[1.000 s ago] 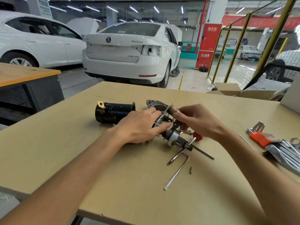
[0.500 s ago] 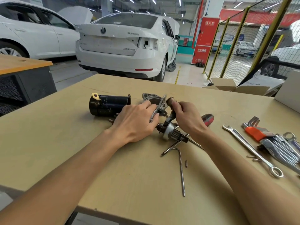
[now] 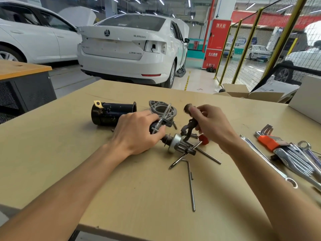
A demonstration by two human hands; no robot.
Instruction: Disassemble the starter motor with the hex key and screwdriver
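While the left hand (image 3: 137,134) curls over the dark armature body and a thin plate on the table (image 3: 69,162), the right hand (image 3: 213,126) pinches the fork lever (image 3: 188,125) between thumb and fingers, lifted just above the pinion (image 3: 177,145). Taking the pinion as landmark: it lies on the table between the two hands, its silver drum and toothed end pointing toward the person's right. Just behind it to the left lies the black housing (image 3: 111,113) on its side, well clear of the pinion, and directly behind sits the grey end bracket (image 3: 162,109), partly hidden by the left hand's fingers. Just to the right of the pinion lies the screwdriver (image 3: 203,139), red handle near the right wrist, its shaft running under the pinion toward the person. Two long bolts cross there too. Nearer the person than the pinion lies the hex key (image 3: 190,183), bent end toward it. Well to the right are a hex key set (image 3: 268,141) with an orange holder and several wrenches (image 3: 295,159)
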